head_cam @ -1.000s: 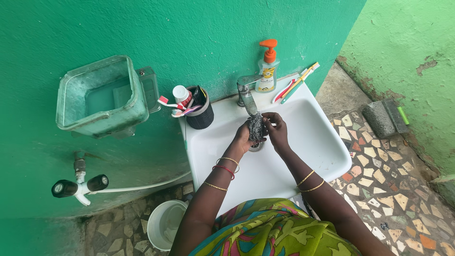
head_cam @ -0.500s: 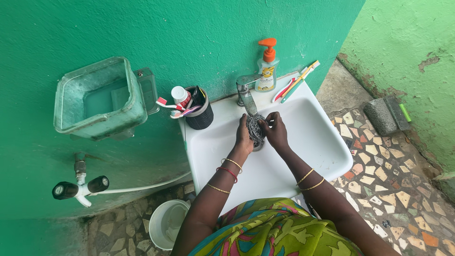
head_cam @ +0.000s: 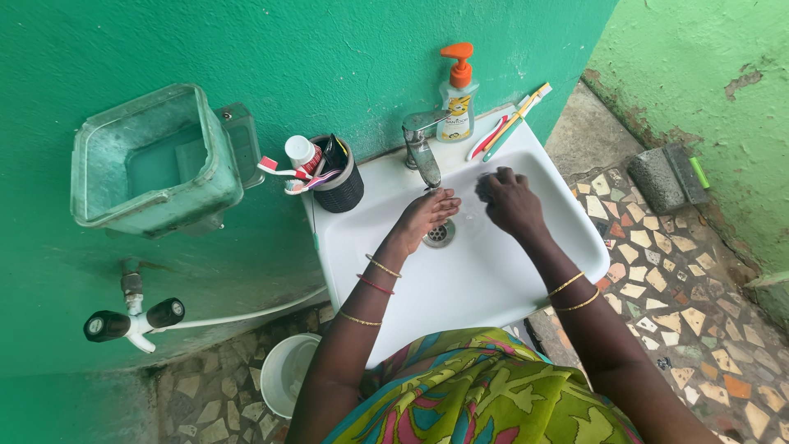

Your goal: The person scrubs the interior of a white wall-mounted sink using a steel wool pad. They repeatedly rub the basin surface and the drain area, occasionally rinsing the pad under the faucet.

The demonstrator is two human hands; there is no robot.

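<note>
White sink [head_cam: 567, 247] looks wet but I can't spot suds, so I'd say scrubbing has only started and most of the bowl is left. Right hand [head_cam: 511, 202] curls its fingers over a steel scrubber [head_cam: 485, 182], mostly hidden, at 1 o'clock from the drain [head_cam: 440, 234]. Left hand [head_cam: 427, 212] sits empty, fingers together, under the tap [head_cam: 421, 152].

My one view sits on the head, looking steeply down from close above at the white sink [head_cam: 526, 271] against the green wall [head_cam: 246, 49], beyond the fingers.
</note>
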